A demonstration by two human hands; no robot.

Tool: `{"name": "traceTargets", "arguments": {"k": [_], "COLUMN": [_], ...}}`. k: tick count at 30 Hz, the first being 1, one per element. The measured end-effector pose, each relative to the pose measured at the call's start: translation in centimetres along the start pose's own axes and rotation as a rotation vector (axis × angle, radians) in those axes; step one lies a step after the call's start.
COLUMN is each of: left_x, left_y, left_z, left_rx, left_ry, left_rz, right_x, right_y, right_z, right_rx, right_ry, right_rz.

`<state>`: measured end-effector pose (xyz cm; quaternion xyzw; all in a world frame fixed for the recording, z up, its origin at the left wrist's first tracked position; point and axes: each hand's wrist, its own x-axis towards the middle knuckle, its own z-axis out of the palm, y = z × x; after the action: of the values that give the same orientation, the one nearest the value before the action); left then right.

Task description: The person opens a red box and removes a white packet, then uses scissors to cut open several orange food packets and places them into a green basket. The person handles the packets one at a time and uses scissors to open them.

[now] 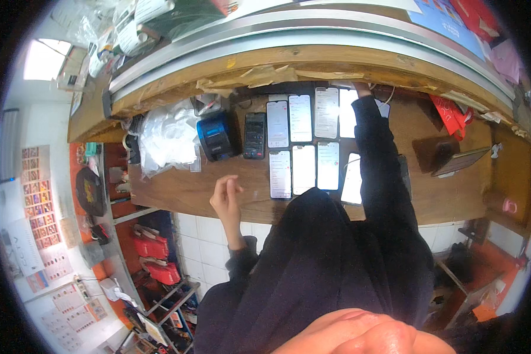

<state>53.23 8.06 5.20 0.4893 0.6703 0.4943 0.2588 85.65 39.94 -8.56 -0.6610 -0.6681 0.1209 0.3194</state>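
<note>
My left hand (227, 197) hovers near the front edge of the wooden desk (194, 190), its fingers loosely bent and nothing seen in it. On the far side, my right hand (362, 90) reaches under the overhanging ledge, mostly hidden, beside a lit smartphone (348, 113). What it touches cannot be made out. Several smartphones with bright screens lie in two rows, among them a front-left phone (280, 175) and a back-row phone (300, 117). A dark-screened phone (254, 135) lies at their left. Another lit phone (352, 179) rests tilted near my right sleeve, with a thin white cable across it.
A black-and-blue device, perhaps a small label printer (215, 138), stands by a heap of clear plastic bags (166, 137). The wooden ledge (256, 66) overhangs the desk's back. Right are a propped panel (460, 161) and a red bag (452, 116). Metal shelving (135, 215) stands lower left.
</note>
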Motion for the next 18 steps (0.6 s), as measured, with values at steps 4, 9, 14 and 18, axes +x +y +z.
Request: {"name": "traceTargets", "arguments": {"k": [4,9,14,18], "left_x": [-0.3,-1.0,-1.4,-1.6], "left_y": [-1.3,-1.4,-2.6,-3.3], "left_z": [-0.4,-1.1,-1.7,-4.0], "left_rx": [-0.077,-0.134,-0.267,-0.32], "left_ry": [-0.045,-0.109,-0.219,-0.235], "left_rz": [-0.025,-0.018,-0.038,-0.074], "right_x": [-0.5,-1.6,-3.1,-6.6], "right_y": [-1.3,-1.4,2.7,-3.0], "right_z": [-0.7,-1.5,0.0,-2.8], "right_rx": [0.034,0.242,0.693,0.589], "right_ry": [0.024,-0.017,0.063,0.095], "right_rz": [0.031,0.064,0.028,-0.067]}}
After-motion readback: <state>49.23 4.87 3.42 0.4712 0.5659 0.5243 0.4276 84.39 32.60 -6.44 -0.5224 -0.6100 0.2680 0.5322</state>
